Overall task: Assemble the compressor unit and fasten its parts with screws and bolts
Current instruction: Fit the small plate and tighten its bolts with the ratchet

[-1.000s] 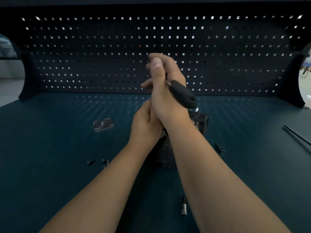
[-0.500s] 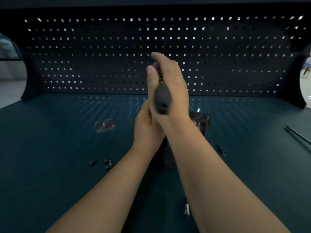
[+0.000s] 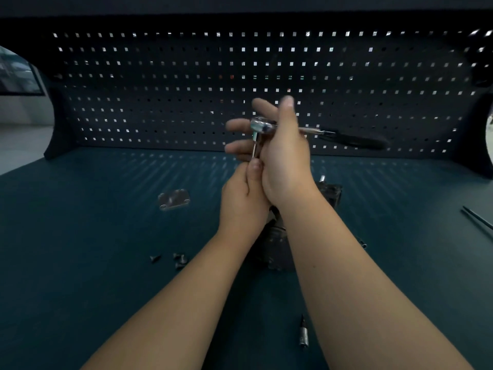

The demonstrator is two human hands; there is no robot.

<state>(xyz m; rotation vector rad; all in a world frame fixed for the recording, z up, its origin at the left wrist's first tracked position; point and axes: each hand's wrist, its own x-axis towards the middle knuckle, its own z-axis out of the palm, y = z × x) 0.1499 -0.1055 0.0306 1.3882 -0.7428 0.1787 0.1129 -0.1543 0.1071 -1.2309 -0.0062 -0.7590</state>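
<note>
A dark compressor body [image 3: 276, 249] stands on the bench, mostly hidden under my wrists, with part of it [image 3: 330, 192] showing to the right. My right hand [image 3: 282, 156] grips a ratchet wrench [image 3: 262, 126] near its shiny head; its black handle [image 3: 354, 141] sticks out to the right, blurred. A thin bit [image 3: 254, 148] drops from the head. My left hand [image 3: 244, 201] pinches the lower end of that bit, just above the compressor.
A small metal cover plate [image 3: 173, 200] lies left of the hands. Several loose screws [image 3: 173, 259] sit at front left. A socket bit [image 3: 303, 335] lies near the front edge, a small bolt [image 3: 363, 244] right of my forearm, thin rods [image 3: 477, 222] at far right. Pegboard wall [image 3: 160, 89] behind.
The wrench handle has swung from pointing toward me to pointing right. My right hand's fingers have spread. The left hand stays at the bit.
</note>
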